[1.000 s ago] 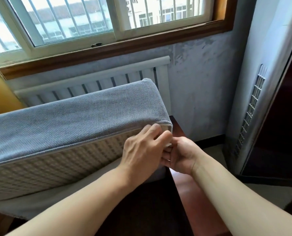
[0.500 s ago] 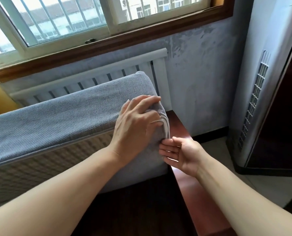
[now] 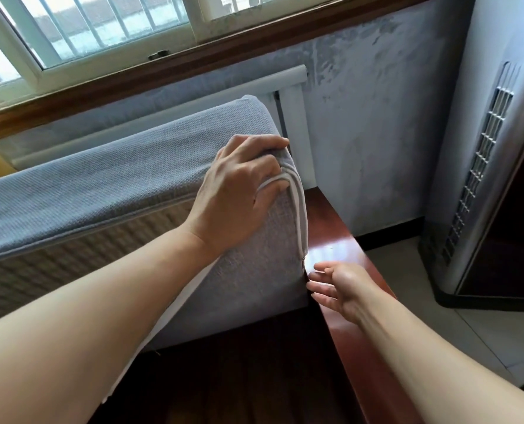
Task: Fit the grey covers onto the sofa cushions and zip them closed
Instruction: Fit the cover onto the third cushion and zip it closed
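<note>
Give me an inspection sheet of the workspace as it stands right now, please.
Surface: dark wooden sofa frame; the cushion stands on edge on it.
Job's things: grey cover pulled over the cushion; the cushion's patterned side still shows along the long open edge. At the corner the zip runs down to a small pull.
Clutter: nothing seen.
Grippers: left hand presses the cover's top corner, fingers curled over it; right hand is open, fingertips by the cushion's lower corner, just below the pull.
Cables: nothing seen.
Surroundings: window, white radiator, blue-grey wall, standing air conditioner, tiled floor.
</note>
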